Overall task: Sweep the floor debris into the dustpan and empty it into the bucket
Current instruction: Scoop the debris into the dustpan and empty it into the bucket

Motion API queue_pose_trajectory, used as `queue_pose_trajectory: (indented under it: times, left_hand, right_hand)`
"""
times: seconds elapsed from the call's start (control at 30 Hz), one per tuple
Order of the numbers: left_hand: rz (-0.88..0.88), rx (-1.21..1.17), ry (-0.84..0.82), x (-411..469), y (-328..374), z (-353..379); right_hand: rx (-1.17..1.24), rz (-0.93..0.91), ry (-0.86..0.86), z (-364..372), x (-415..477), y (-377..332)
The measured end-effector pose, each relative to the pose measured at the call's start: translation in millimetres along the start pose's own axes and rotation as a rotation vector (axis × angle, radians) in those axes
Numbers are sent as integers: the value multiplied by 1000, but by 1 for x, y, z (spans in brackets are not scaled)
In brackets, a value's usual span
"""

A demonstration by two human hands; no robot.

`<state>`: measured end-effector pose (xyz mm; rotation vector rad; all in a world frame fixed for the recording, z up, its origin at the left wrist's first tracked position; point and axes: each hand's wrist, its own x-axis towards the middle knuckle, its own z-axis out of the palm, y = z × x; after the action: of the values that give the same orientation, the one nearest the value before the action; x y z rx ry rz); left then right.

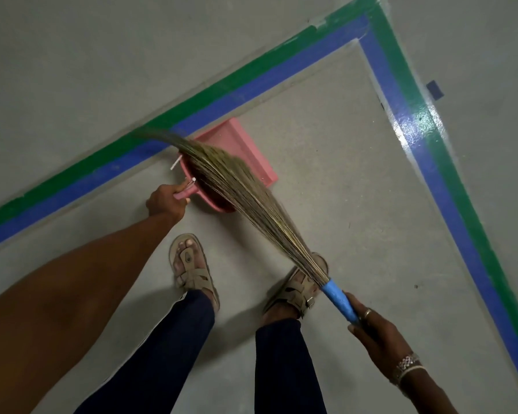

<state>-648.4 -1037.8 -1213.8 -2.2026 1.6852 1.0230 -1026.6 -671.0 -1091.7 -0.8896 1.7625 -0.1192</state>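
A pink dustpan [245, 150] lies on the grey floor beside the blue and green tape lines. My left hand [165, 200] grips its pink handle at the near left end. My right hand [377, 330] holds the blue handle of a grass broom [251, 192]. The broom's bristles lie across the dustpan, their tips bent left over the blue tape. A small white stick-like scrap [175, 162] lies just left of the pan's edge. Whatever is inside the pan is hidden by the bristles. No bucket is in view.
Blue and green tape lines [281, 67] form a corner at the upper right. My two sandalled feet [192, 270] stand just behind the dustpan. A dark patch [434, 89] is on the floor outside the tape at the right.
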Motion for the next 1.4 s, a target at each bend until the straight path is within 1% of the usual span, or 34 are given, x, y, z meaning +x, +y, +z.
queue_pose_trajectory:
  times: [0.1,0.23,0.33,0.4,0.5,0.57,0.63,0.8,0.9,0.97,1.07,1.17,1.27,1.4]
  left_hand:
    - [32,4,-2,-1,-8,-4]
    - [48,48,16,-4,-24,-12]
    - [91,79,53,-9,-43,-18]
    - [98,110,58,-10,-58,-23]
    - [97,195,64,-7,-79,-31]
    - [102,227,65,-5,-86,-33]
    - [122,213,65,-4,-89,-30]
    - [116,114,60,-5,-82,-15]
    - [51,79,52,-6,-74,-8]
    - [9,63,49,-9,-72,-7]
    - [-1,27,57,-11,-74,-7]
    - [-5,13,63,-11,-75,-9]
    - [-27,-32,65,-16,-81,-10]
    - [2,-125,24,-21,-121,-9]
  right_hand:
    - [57,-1,111,-15,-4,1]
    - [37,6,277,-47,16,10]
    - [17,67,376,-70,33,22]
    - [22,138,397,-83,42,34]
    - [-22,247,359,-91,55,56]
    - [-44,267,293,-86,62,68]
    - [-68,231,244,-71,66,66]
    - [-107,89,99,-17,62,19]
    - [-110,4,-1,3,45,1]
    - [-67,-13,-35,9,29,-7]
    - [-9,-25,-6,4,5,-10]
    - [22,-34,69,-14,-3,-12]
    - [31,-10,139,-38,6,-20]
    - [35,-8,195,-64,32,-36]
